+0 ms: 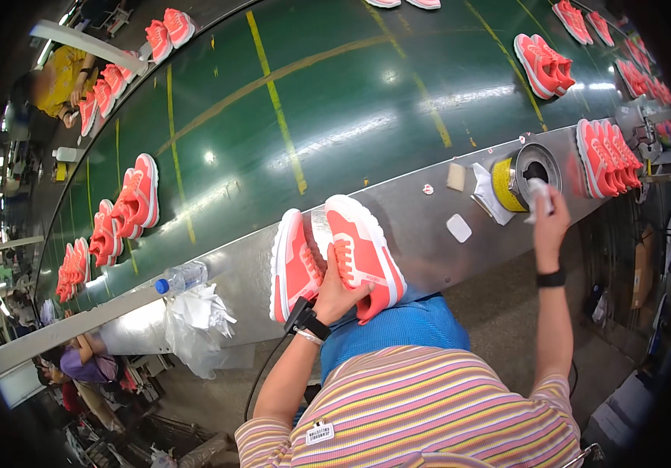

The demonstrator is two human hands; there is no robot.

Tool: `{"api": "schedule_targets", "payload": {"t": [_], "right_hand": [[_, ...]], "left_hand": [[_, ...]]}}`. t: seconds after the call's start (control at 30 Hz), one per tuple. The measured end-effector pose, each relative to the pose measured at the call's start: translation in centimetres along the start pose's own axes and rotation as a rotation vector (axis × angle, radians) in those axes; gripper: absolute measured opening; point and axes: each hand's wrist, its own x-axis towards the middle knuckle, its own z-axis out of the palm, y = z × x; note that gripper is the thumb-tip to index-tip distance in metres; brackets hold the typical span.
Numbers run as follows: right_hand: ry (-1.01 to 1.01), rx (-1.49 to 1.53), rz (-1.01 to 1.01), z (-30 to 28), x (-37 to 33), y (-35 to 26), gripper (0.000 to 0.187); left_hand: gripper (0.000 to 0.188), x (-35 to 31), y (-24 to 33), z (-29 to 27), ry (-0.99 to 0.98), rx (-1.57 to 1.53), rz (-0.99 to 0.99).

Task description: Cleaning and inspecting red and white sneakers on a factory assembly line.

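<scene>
Two coral sneakers with white soles stand side by side at the metal ledge in front of me. My left hand (339, 296) grips the right sneaker (365, 269) by its laces and side. The left sneaker (295, 265) leans close beside that hand. Off to the right, my right hand (552, 222) pinches a crumpled white cloth (538, 200) at the mouth of a round tin (505, 186) with a yellow label. The tin's inside looks dark, and the cloth partly covers its opening.
Beyond the metal ledge (429, 226) runs a green conveyor belt (335, 101) carrying more coral pairs. Near the tin lie a beige sponge block (456, 177), white paper (490, 196) and a white pad (459, 228). At left are a plastic bottle (183, 278) and bag (195, 331). Other people work far left.
</scene>
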Motion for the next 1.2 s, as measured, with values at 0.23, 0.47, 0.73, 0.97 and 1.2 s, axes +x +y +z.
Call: {"api": "schedule_targets", "payload": {"t": [0.23, 0.47, 0.73, 0.97, 1.2], "right_hand": [[-0.550, 0.376, 0.077, 8.5, -13.8, -10.1, 0.018], [-0.617, 0.332, -0.022, 13.0, -17.1, -9.6, 0.016], [-0.543, 0.252, -0.244, 18.9, -10.7, -11.9, 0.009], [-0.584, 0.293, -0.213, 17.0, -12.2, -10.9, 0.009], [-0.966, 0.170, -0.271, 24.8, -5.5, -13.8, 0.014]], "left_hand": [[0.104, 0.0, -2.0, 0.1, 0.015, -0.129, 0.037], [0.101, -0.1, -2.5, 0.5, 0.055, -0.089, 0.091], [0.103, 0.1, -3.5, 0.6, 0.052, 0.021, 0.025], [0.102, -0.5, -2.7, 0.3, 0.060, 0.084, -0.012], [0.100, -0.8, -1.4, 0.3, 0.057, 0.131, -0.080]]}}
